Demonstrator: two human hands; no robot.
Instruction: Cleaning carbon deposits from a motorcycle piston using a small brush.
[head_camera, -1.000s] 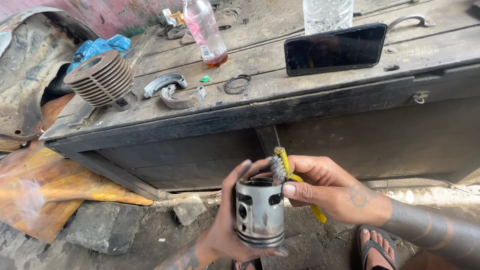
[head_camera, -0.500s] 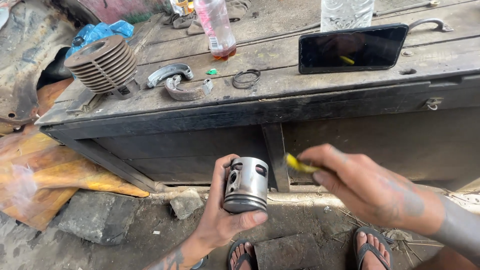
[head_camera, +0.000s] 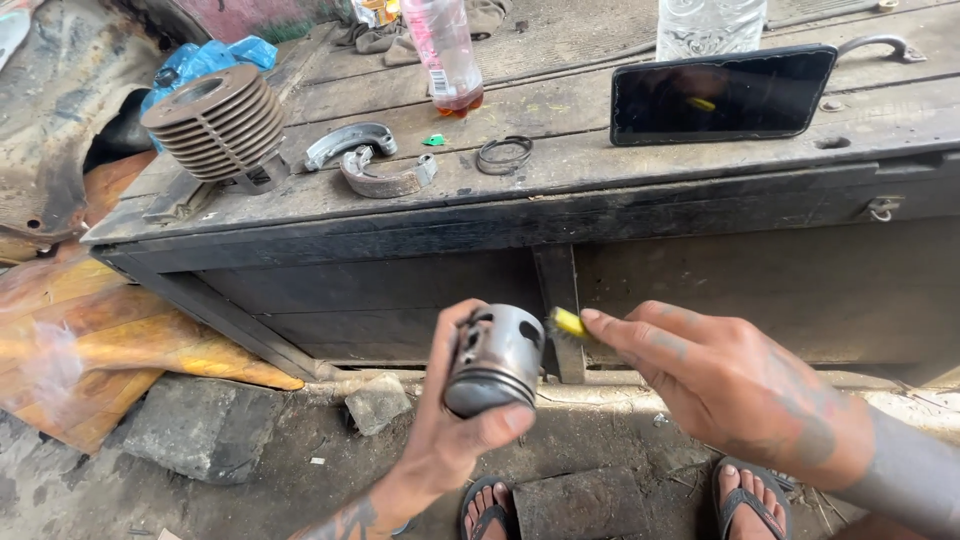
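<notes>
My left hand (head_camera: 450, 440) grips a grey metal piston (head_camera: 495, 360) in front of the dark wooden bench, its grooved crown end tilted down. A small brush with a yellow handle (head_camera: 566, 323) is held in my right hand (head_camera: 735, 385), and its bristle end touches the piston's upper side. Most of the handle is hidden inside the fist.
On the wooden bench (head_camera: 560, 190) lie a finned engine cylinder (head_camera: 215, 120), two curved brake shoes (head_camera: 365, 160), piston rings (head_camera: 503, 154), a plastic bottle (head_camera: 443, 55) and a black phone (head_camera: 720, 92). Stone blocks (head_camera: 190, 425) lie on the dirt floor near my sandalled feet (head_camera: 750, 495).
My left hand has tilted the piston and shifted it slightly left. The right hand has brought the brush from beside the piston back onto its side; the view has tipped downward a little.
</notes>
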